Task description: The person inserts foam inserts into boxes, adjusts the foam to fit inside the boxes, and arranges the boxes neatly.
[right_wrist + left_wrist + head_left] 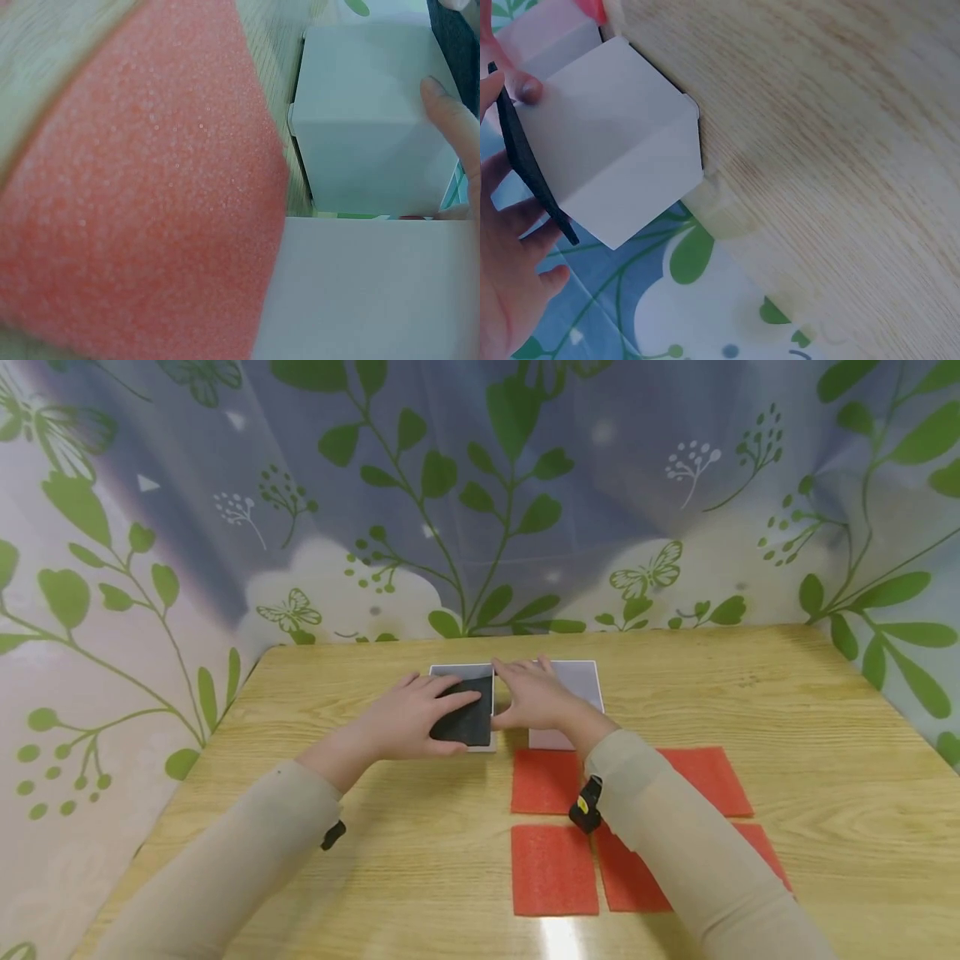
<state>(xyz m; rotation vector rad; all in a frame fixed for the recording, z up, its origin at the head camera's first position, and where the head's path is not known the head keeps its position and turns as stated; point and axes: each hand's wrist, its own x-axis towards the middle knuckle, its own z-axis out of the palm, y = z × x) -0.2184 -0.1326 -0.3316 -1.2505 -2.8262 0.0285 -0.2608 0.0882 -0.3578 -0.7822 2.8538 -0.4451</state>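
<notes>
Centre of head view: left hand (408, 720) grips a black foam pad (467, 717), fingers curled over it, seating it into the left white box (461, 672). Right hand (536, 695) lies flat on the adjoining white box (581, 681), steadying it. Four red foam pads (553, 868) wait on the bench (825, 793), lower right.

Bright even light, tabletop glare, blurred wrist close-ups

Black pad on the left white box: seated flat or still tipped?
Tipped. The black pad leans at an angle over the left white box, gripped by the left hand; the left wrist view shows its edge raised off the box.
</notes>
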